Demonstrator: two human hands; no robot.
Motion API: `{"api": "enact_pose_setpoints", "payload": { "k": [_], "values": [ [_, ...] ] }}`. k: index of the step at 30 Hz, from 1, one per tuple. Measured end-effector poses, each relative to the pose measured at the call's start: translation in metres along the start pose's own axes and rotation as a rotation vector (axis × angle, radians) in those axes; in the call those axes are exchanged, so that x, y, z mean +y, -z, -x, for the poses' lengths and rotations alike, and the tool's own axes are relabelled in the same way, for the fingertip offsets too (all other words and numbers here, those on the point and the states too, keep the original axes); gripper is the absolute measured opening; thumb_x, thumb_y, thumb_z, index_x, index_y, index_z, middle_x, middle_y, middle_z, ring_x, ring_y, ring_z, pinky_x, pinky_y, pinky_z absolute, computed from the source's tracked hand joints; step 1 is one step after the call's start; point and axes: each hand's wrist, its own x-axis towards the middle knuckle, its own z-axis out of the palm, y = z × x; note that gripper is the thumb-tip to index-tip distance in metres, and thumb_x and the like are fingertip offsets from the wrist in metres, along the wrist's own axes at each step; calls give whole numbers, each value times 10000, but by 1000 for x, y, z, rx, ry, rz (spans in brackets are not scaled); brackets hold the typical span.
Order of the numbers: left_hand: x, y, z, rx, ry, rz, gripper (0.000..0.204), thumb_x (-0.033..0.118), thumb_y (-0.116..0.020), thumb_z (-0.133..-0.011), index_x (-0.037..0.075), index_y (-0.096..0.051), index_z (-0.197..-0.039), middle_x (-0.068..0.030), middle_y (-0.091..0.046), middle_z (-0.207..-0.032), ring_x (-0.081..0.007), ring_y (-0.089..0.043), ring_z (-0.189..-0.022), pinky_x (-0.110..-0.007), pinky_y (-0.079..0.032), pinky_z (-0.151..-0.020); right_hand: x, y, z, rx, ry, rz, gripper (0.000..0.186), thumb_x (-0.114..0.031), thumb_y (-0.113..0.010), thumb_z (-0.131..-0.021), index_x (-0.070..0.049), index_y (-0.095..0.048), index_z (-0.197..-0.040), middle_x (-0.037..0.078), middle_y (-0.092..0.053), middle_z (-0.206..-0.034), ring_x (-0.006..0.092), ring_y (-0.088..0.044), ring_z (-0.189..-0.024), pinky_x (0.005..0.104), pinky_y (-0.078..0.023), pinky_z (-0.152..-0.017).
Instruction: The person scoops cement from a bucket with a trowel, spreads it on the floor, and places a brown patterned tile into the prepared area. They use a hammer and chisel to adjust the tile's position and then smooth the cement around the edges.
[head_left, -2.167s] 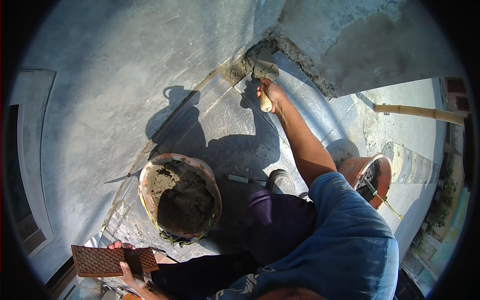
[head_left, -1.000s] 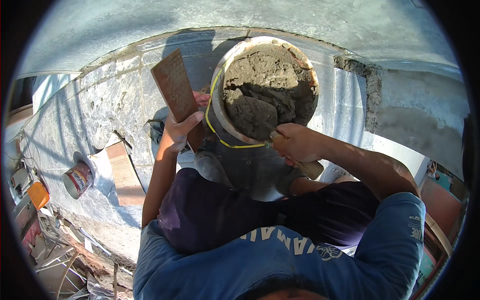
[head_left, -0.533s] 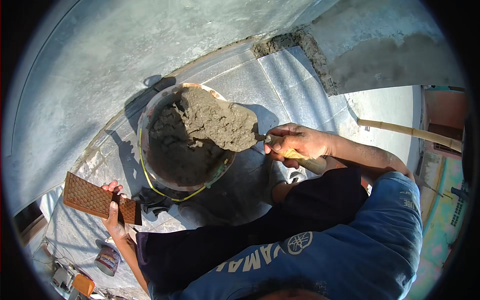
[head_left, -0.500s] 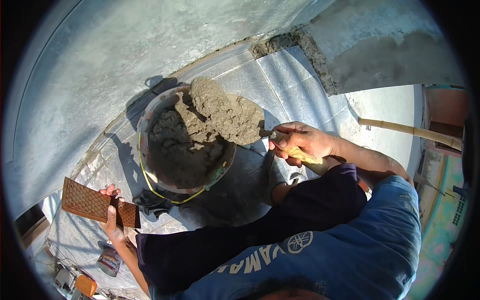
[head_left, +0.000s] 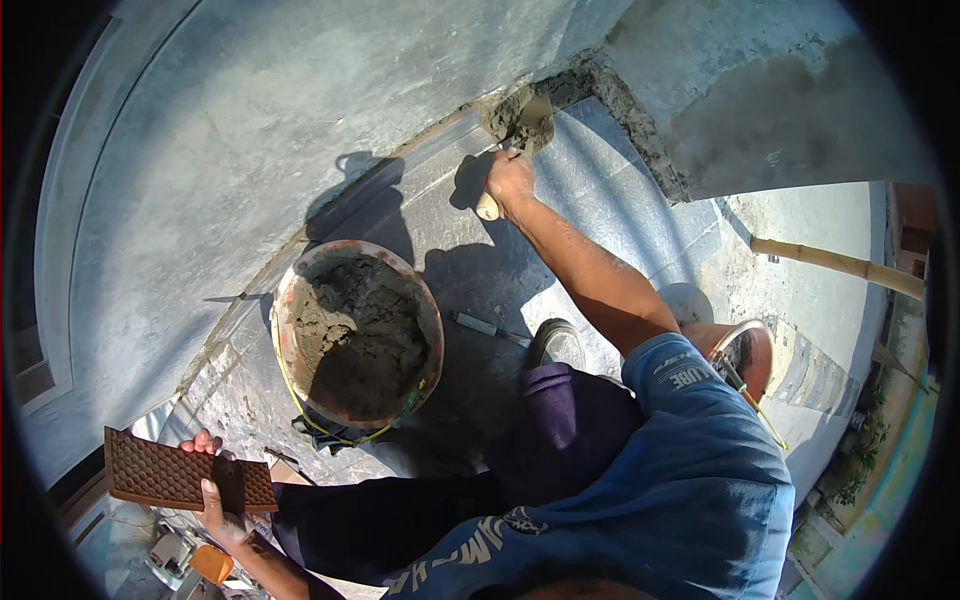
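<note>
"Two grips to report?"

"Far left: textured brown tile [head_left: 160, 472], pinched at its edges by left hand [head_left: 222, 522]. Next: mortar bucket [head_left: 436, 345]. Rightward: right hand [head_left: 511, 180], clenched round trowel [head_left: 537, 116] at mortar patch [head_left: 508, 110] along foot of wall [head_left: 300, 130]."

"Advisable?"

"Press flat; leave no voids."

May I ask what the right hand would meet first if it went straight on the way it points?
The right hand would probably push its trowel into the mortar by the wall, though depth is unclear.

Right grip [head_left: 510, 181] clenched, arm [head_left: 602, 277] outstretched; left grip [head_left: 217, 511] curled low.
</note>
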Motion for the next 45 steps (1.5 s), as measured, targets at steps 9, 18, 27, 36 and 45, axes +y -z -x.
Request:
{"api": "enact_pose_setpoints", "payload": {
  "k": [9,18,27,36,45],
  "values": [
    [15,-24,24,38,-9,-15,759,249,-820,-811,42,-372,-1388,-138,-433,-1331,-267,-470,-1187,-393,-423,-984,-13,86,30,-375,-206,-417,268,-275,-545,-977,-23,-539,-1069,74,-592,-849,183,-566,-548,341,-505,-489],
    [-4,-27,-1,-8,54,19,766,249,-810,-809,53,-359,-1397,-134,-415,-1338,-278,-457,-1199,-399,-420,-994,9,46,2,-573,-530,-668,275,-341,-528,-998,-70,-568,-1018,12,-572,-733,144,-544,-543,299,-511,-491],
    [0,-20,7,3,45,35,757,247,-815,-809,54,-366,-1387,-140,-448,-1315,-276,-475,-1187,-397,-434,-986,-15,66,-1,-606,-437,-802,289,-346,-494,-1007,-70,-565,-1055,-6,-573,-768,95,-532,-562,269,-509,-499],
    [2,-18,11,27,4,-30,759,256,-813,-802,43,-373,-1382,-144,-461,-1307,-275,-486,-1166,-401,-427,-980,12,33,16,-774,-708,-933,292,-337,-496,-1006,-59,-585,-1020,31,-585,-732,150,-557,-540,299,-534,-492],
    [4,-16,16,54,-2,-35,781,267,-820,-796,44,-362,-1388,-151,-440,-1318,-281,-475,-1186,-398,-423,-993,-15,64,61,-607,-426,-428,224,-251,-571,-990,-28,-566,-993,88,-577,-755,181,-567,-538,321,-503,-468]
  ]
}}
